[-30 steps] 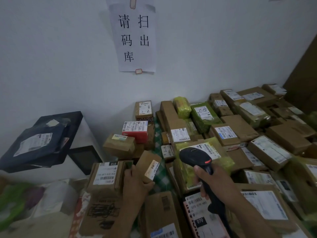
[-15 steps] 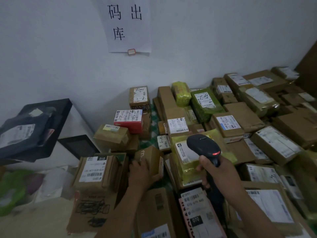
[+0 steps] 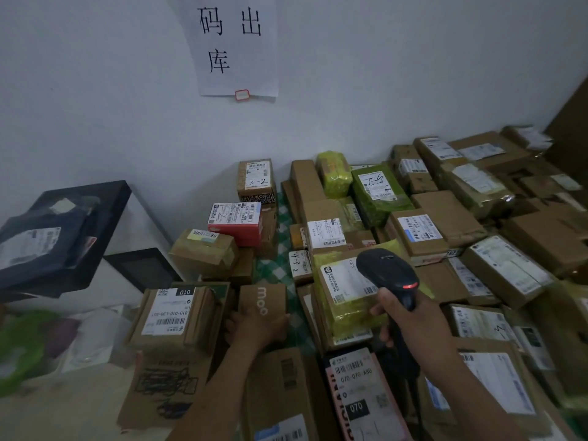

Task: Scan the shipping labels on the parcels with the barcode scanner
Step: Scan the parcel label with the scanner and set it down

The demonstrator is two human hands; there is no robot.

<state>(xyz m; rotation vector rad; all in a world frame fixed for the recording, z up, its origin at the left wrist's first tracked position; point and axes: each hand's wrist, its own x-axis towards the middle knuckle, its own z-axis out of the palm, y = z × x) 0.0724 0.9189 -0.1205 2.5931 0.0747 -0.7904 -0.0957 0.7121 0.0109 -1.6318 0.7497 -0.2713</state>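
Observation:
My right hand [image 3: 410, 316] grips the black barcode scanner [image 3: 386, 270], whose red light glows. Its head hangs over the white label of a parcel wrapped in yellow tape [image 3: 346, 291]. My left hand [image 3: 254, 326] holds a small brown box marked "moo" [image 3: 262, 297], which rests with a plain side up and its label hidden. Many cardboard parcels with white shipping labels cover the surface from the middle to the far right.
A box labelled "010" [image 3: 173, 310] lies left of my left hand. A red box [image 3: 235, 222] and a small upright box [image 3: 256, 179] stand near the wall. A black shelf [image 3: 95, 198] with dark bags is at left. A paper sign [image 3: 235, 46] hangs on the wall.
My left hand turned the small box so its label went out of sight and lowered it. The scanner moved up and right over the yellow-taped parcel. The camera tilted down.

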